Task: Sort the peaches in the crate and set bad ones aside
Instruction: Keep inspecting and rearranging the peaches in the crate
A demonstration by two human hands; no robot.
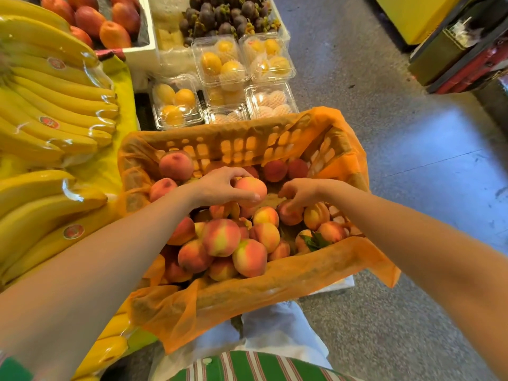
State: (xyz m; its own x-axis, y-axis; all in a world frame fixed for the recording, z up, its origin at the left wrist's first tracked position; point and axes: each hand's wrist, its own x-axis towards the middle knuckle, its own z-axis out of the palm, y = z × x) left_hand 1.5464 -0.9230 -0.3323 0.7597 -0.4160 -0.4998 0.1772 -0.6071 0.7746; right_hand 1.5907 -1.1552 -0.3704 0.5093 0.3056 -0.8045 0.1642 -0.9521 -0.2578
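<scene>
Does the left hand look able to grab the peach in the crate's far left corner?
Likely yes, once emptied: the left hand grips another peach, but the corner peach lies uncovered on top, with nothing between them.

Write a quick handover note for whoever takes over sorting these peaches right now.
Left hand grips a pink-yellow round peach over the middle of the orange slatted plastic crate.
Right hand has fingers curled on a darker red peach lying in the crate.
Remaining peaches are heaped toward the near side, a few along the far wall.
Done: no set-aside pile visible.
Left: judge both peaches, then the rest.
</scene>
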